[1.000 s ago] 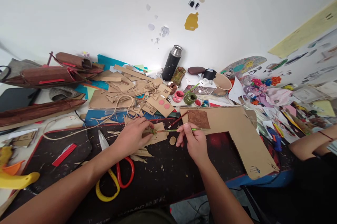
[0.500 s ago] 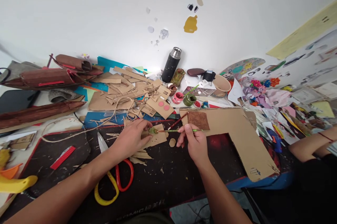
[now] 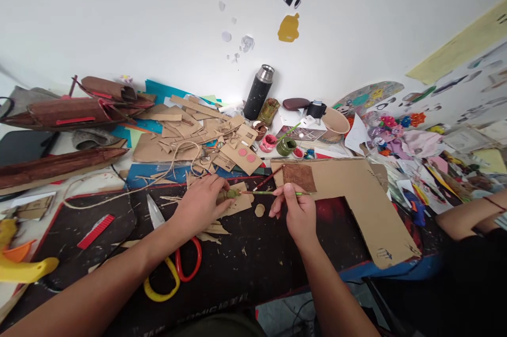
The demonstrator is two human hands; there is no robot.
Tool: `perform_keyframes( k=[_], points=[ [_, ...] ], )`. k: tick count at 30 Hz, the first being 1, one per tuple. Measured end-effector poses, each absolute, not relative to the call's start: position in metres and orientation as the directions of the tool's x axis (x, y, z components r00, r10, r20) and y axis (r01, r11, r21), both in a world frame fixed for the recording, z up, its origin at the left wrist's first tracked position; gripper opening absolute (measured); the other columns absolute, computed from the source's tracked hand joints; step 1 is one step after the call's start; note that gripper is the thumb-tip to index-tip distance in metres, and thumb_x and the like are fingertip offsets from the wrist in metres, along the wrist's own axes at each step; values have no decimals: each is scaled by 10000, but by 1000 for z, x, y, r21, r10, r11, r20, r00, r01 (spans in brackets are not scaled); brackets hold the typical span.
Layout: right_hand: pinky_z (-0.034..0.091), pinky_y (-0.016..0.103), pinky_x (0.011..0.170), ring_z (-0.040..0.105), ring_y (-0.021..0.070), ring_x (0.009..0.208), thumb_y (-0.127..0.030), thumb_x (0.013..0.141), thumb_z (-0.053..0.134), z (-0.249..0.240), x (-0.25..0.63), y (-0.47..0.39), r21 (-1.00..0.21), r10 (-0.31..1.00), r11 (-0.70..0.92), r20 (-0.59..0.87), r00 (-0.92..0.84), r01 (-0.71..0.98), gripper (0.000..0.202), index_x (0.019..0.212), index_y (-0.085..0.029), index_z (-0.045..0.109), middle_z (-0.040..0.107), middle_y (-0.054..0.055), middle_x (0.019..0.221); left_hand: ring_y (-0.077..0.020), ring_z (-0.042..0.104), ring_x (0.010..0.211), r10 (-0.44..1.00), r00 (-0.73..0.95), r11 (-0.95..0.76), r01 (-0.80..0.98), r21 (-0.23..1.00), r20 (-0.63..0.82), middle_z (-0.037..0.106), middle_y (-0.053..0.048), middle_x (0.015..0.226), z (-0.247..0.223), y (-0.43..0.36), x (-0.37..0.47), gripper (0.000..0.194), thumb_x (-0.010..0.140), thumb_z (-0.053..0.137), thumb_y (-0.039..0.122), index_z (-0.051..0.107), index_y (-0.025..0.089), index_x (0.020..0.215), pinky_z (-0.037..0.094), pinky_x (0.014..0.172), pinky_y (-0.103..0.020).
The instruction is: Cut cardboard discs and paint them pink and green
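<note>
My left hand is closed, thumb and fingertips pinching a small green-painted piece over a scrap of cardboard. Between the fingers of my right hand is a thin green-handled paintbrush, held nearly level. Its bristle end points left and reaches the green piece. Just below the brush lies a small round cardboard disc. A dark red brush rests slanted beyond my right hand, beside a brown-painted square on a large cardboard sheet.
Scissors lie under my left forearm. Paint jars, green and pink, stand behind the brush, near a black flask. Cardboard scraps are heaped at back left, by a brown model boat. Another person's arm is at right.
The view has shifted slightly. The brush's bristle end has moved a little right relative to the green piece, while both hands keep their grip.
</note>
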State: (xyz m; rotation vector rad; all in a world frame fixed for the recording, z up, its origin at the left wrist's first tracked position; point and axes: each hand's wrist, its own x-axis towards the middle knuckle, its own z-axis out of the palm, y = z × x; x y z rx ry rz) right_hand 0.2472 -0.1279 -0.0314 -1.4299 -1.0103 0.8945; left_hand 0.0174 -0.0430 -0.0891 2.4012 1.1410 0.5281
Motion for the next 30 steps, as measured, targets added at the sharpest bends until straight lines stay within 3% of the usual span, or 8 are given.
perform_keyframes(
  k=[5,11,17,24,30],
  points=[
    [436,214,398,631,150,404,-696,979,588,-33,249,-129,-996,937,-4,26,348,84,543,808,-193,696,631,-9,488,-313,656,1040,780,604,-579,599,553,164,677,-72,1034,-88,-41,15,132,944,613,339,625,230,1018,506,940,-463],
    [434,216,402,627,146,404,-665,994,591,-34,251,-130,-997,936,-1,26,352,76,519,820,-190,707,625,-14,494,-289,649,1136,734,660,-578,482,659,161,689,-85,1148,-82,-36,5,304,943,502,257,627,230,1219,509,972,-425],
    [438,217,402,624,149,403,-658,994,596,-33,250,-129,-996,933,1,31,359,85,518,816,-185,711,632,-8,483,-326,659,1086,774,620,-559,572,601,129,688,-92,1102,-84,-39,11,262,947,629,428,608,214,1096,518,960,-463],
    [430,201,393,620,138,391,-638,991,620,-34,250,-128,-998,938,17,35,344,55,494,813,-185,702,629,-16,484,-307,664,1039,771,616,-584,581,567,164,682,-78,1048,-88,-40,13,138,948,581,344,618,231,1017,523,936,-451],
    [440,199,405,628,135,407,-629,1002,611,-37,249,-129,-999,945,3,20,327,52,490,817,-184,704,627,-18,490,-301,663,1101,766,623,-562,532,634,156,702,-84,1130,-86,-38,9,215,937,596,334,613,229,1124,517,965,-435]
  ],
)
